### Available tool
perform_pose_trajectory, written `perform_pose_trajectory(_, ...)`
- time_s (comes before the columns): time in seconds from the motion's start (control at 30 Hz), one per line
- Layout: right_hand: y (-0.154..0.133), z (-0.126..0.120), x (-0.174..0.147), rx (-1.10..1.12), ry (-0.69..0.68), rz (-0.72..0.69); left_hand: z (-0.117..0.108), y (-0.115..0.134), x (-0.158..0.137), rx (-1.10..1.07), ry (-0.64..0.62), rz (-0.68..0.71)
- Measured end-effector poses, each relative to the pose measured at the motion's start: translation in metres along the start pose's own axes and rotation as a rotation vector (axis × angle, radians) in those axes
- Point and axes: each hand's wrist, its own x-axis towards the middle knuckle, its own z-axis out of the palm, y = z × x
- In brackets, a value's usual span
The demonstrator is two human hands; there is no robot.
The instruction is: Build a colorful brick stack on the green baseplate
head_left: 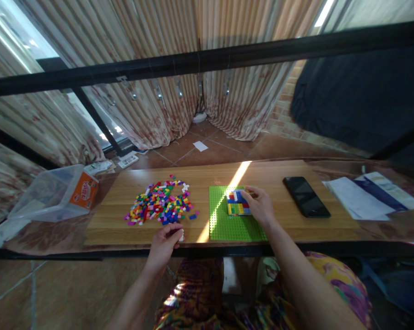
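"Head view: pretend a clock lies on the green board [219, 229], with 12 pointing away from the person. Where is the little brick block [239, 210]?"

"It sits on the board, a bit toward 12 from the middle. I think the bumpy board is there so the block won't slide."

"What about the right hand [261, 206]?"

"It comes in from the 4 o'clock side, and its finger and thumb touch the top right corner of the block. I can't tell if they squeeze a brick or just press. Maybe it comes from the side so it doesn't cover all the colors."

"And the left hand [165, 240]?"

"That one is out near 8 o'clock, low by the table [111, 192] edge. Its thumb and finger are pinched tight on a small white piece [181, 235]. A tiny thing like that only needs fingertips, I guess."

"Why is the big brick pile [160, 201] over at 9 o'clock?"

"Probably so the left hand can reach it easily, and so loose bricks don't crowd the board."

"What's at 3 o'clock?"

"A black phone [306, 197], lying flat and apart from the board. It looks like it was put there to be out of the way."
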Motion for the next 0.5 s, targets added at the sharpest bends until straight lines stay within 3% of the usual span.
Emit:
perform_pose_trajectory(0.3, -0.0002, 0.0013, -0.0029, 0.033, -0.006, -0.003, 0.0002, 0.0023, -0.0012, -0.023, 0.014, -0.029)
perform_pose_trajectory(0.5, -0.0005, -0.0021, -0.0054, 0.088, -0.028, -0.028, 0.0011, 0.0018, -0.0058, -0.234, -0.002, -0.092)
